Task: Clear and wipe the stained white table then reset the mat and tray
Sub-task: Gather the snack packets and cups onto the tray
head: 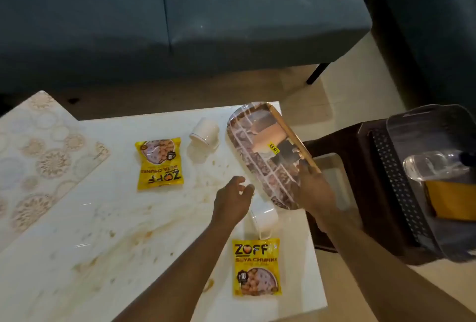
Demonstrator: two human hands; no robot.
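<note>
The white table [108, 231] is smeared with brown stains and crumbs. My right hand [313, 187] grips the right rim of a patterned oval tray [260, 156], tilted up off the table's right side. My left hand [233, 199] hovers just left of the tray's near end, fingers loosely curled and empty. Two yellow soya chunk packets lie on the table, one in the middle [159, 163], one near the front edge [256, 266]. A white cup [204, 132] lies on its side behind the tray. Another white cup [264, 218] lies under the tray's near end. A patterned mat [38, 156] hangs over the table's left side.
A dark sofa [180, 12] runs along the far side of the table. On the right a dark brown stool [360, 193] carries a grey basket [412, 187] holding a clear bottle [435, 164] and a yellow cloth [453, 200].
</note>
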